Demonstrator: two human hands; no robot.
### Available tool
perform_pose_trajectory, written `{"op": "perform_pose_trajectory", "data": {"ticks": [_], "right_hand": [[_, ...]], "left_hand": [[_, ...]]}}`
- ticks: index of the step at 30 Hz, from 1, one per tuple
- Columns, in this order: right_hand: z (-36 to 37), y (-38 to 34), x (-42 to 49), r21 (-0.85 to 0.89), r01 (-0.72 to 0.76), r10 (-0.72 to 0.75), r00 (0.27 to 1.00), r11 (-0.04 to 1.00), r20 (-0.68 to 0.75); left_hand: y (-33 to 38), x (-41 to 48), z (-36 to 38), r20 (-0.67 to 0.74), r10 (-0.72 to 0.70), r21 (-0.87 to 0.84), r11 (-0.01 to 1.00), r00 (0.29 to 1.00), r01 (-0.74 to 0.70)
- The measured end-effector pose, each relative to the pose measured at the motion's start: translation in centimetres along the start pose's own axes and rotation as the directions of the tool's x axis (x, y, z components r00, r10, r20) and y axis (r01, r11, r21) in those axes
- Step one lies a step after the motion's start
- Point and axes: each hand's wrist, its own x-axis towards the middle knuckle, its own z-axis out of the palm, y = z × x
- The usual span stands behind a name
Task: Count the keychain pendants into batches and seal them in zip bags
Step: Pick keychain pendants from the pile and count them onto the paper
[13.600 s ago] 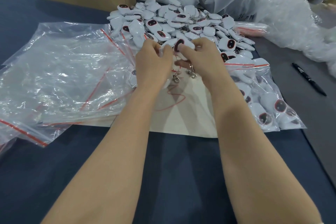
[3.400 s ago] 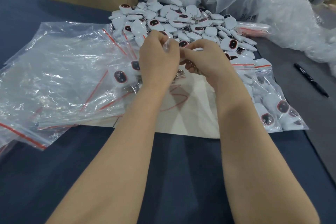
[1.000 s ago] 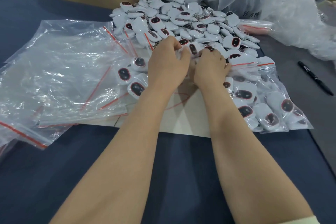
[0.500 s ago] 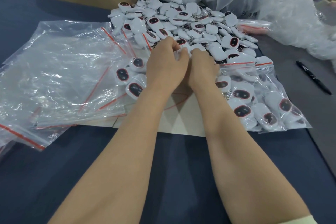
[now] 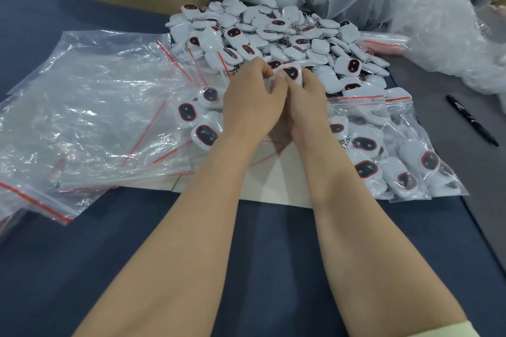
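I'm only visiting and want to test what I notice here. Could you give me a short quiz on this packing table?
1. True or false: the black marker lies right of the loose pendant pile.
2. Where are the filled zip bags? A: between the right hand and the marker; B: on top of the pile.
3. Fill in: the right hand pinches a white ____.
Key: 1 true; 2 A; 3 pendant.

Three pendants [image 5: 187, 115] now lie left of the left hand [image 5: 252, 107] — none at first. Extra filled bag [image 5: 364, 107] on the right; both hands down at the heap [image 5: 273, 35] edge — right hand [image 5: 308, 101] grips one pendant [image 5: 291, 74].
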Motion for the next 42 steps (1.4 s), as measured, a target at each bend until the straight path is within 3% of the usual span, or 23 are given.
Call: {"op": "perform_pose_trajectory", "data": {"ticks": [8,14,20,34,37,42], "right_hand": [[-0.1,0.1,0.7,0.026,-0.073,0.074,0.997,0.997,-0.038],[-0.2,0.4,0.7,-0.032,-0.021,0.021,1.0,0.999,-0.008],[-0.2,0.1,1.0,0.206,-0.084,0.091,0.995,0.975,-0.029],[0.1,-0.4,0.4,-0.018,-0.071,0.07,0.997,0.997,-0.02],[-0.2,-1.3,0.6,-0.01,-0.044,0.043,0.999,0.999,-0.022],[-1.3,-3.6,0.3,-0.189,-0.039,0.058,0.994,0.981,0.093]], "left_hand": [[-0.2,-0.2,0.2,0.029,0.016,0.017,1.0,0.999,-0.017],[0.0,-0.1,0.1,0.025,0.01,0.005,1.0,1.0,-0.01],[0.0,-0.2,0.1,0.013,0.022,0.003,1.0,1.0,-0.022],[0.2,0.0,-0.1,0.013,-0.018,-0.026,0.999,1.0,0.019],[0.6,0.1,-0.5,0.004,-0.069,-0.088,0.994,0.998,0.069],[1.1,0.7,-1.2,-0.082,-0.19,-0.258,0.952,0.978,0.163]]}}
